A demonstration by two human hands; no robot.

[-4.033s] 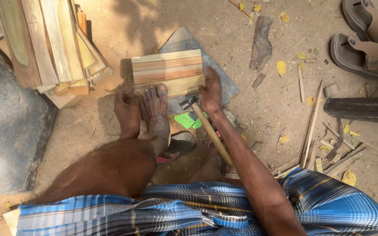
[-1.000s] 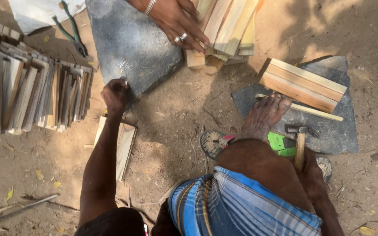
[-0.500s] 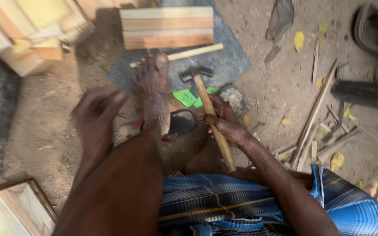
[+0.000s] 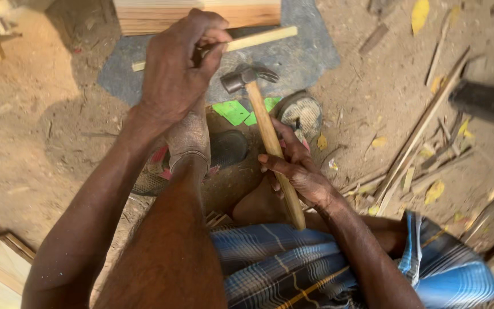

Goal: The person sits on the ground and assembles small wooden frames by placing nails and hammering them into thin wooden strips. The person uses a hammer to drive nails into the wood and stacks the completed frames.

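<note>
Wooden strip (image 4: 261,39) one, upper centre, pinched by left hand (image 4: 178,68) fingers, one claw hammer (image 4: 267,131) mid-frame, right hand (image 4: 298,171) fingers wrapped around handle

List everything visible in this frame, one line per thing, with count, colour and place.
wooden strip: one, pale, across the slab, pinched by the left hand.
hammer: one, dark head, wooden handle, centre.
stone slab: one, grey, top centre.
wooden panel: one, tan, top edge.
green pieces: two, bright green, below the hammer head.
wood scraps: many, pale, right, on dirt.
checked cloth: one, blue, bottom.
foot: one, centre.
left hand: grips the strip.
right hand: grips the hammer handle.
</note>
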